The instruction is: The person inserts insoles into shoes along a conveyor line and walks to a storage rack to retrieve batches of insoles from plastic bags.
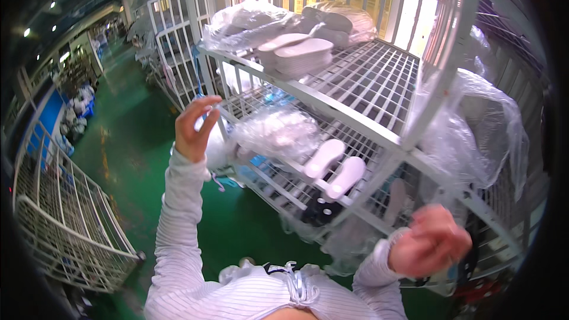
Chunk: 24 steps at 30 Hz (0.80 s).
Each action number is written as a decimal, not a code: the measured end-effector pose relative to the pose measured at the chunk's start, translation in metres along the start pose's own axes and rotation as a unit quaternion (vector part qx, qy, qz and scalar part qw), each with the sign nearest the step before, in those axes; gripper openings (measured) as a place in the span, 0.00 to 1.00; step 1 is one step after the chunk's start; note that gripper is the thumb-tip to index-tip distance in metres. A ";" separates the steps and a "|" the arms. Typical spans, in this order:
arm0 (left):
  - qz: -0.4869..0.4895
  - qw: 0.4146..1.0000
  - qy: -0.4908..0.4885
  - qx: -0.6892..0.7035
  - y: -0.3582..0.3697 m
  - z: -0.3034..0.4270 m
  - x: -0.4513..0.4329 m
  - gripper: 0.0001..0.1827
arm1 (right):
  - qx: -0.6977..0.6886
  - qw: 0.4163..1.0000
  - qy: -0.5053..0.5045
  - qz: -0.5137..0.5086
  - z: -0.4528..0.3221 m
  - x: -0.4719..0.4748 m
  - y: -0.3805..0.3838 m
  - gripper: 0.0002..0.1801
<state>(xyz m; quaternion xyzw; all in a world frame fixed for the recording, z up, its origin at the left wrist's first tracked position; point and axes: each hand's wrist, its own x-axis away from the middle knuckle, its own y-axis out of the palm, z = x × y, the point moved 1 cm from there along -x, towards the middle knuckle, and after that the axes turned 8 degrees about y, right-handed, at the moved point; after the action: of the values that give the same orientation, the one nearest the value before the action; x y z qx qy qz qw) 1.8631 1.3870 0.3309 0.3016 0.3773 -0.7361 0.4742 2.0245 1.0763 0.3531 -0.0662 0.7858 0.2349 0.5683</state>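
Note:
My left hand (195,126) is raised beside the front left post of a white metal rack. Its thumb and fingers are apart, and I see nothing between them. My right hand (430,243) is blurred and curled, low in front of the rack's right side; whether it holds anything is unclear. On the top wire shelf (378,84) sits a stack of pale shoe soles (304,55). Two white soles (326,158) lie side by side on the shelf below. A crumpled clear plastic bag (278,131) rests to their left.
Filled plastic bags (249,22) stand at the back of the top shelf. Another clear bag (475,129) bulges at the right. Black pieces with white dots (321,208) are lower down. A wire cart (71,226) stands at left on the green floor (129,142).

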 end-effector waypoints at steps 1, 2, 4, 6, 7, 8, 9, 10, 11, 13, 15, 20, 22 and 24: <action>0.005 0.999 0.027 -0.047 -0.021 -0.032 -0.018 0.12 | -0.042 0.997 0.038 -0.058 0.008 0.007 0.039 0.07; 0.001 0.998 0.022 -0.058 -0.027 -0.059 -0.037 0.14 | -0.073 0.984 0.128 -0.103 0.012 0.007 0.072 0.06; -0.044 0.992 0.031 -0.113 -0.035 -0.102 -0.077 0.19 | -0.067 0.965 0.184 -0.175 0.033 -0.007 0.136 0.08; -0.069 0.973 0.116 -0.187 -0.033 -0.148 -0.115 0.23 | -0.072 0.957 0.177 -0.216 0.061 -0.029 0.211 0.07; -0.079 0.953 0.178 -0.231 -0.030 -0.174 -0.133 0.25 | -0.044 0.953 0.160 -0.255 0.072 -0.045 0.244 0.06; -0.099 0.951 0.179 -0.234 -0.024 -0.195 -0.149 0.27 | -0.005 0.947 0.134 -0.291 0.090 -0.056 0.275 0.06; -0.100 0.942 0.177 -0.266 -0.022 -0.219 -0.163 0.31 | 0.026 0.938 0.108 -0.328 0.109 -0.062 0.306 0.06; -0.108 0.939 0.166 -0.281 -0.021 -0.238 -0.174 0.33 | 0.120 0.901 0.080 -0.410 0.122 -0.069 0.332 0.08; -0.113 0.935 0.155 -0.297 -0.021 -0.256 -0.184 0.35 | 0.214 0.847 0.050 -0.484 0.133 -0.074 0.354 0.10; -0.164 0.928 0.112 -0.315 -0.018 -0.290 -0.195 0.34 | 0.293 0.746 0.007 -0.597 0.165 -0.068 0.391 0.15; -0.169 0.908 0.138 -0.357 -0.029 -0.317 -0.199 0.24 | 0.358 0.626 0.034 -0.691 0.185 -0.050 0.423 0.21; -0.237 0.958 0.076 -0.144 -0.030 -0.312 -0.227 0.07 | 0.381 0.559 0.010 -0.737 0.230 -0.009 0.448 0.34; -0.243 0.968 -0.008 0.059 -0.031 -0.299 -0.250 0.07 | 0.414 0.501 0.055 -0.758 0.248 0.002 0.456 0.41; -0.234 0.955 -0.039 0.179 -0.041 -0.285 -0.269 0.08 | 0.418 0.507 0.063 -0.751 0.267 0.019 0.463 0.36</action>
<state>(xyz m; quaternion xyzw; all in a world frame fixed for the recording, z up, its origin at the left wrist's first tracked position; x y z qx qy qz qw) 1.9489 1.7643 0.4061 0.2561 0.2812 -0.8928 0.2414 2.0759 1.6060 0.4063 -0.4007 0.4829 -0.6402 0.4430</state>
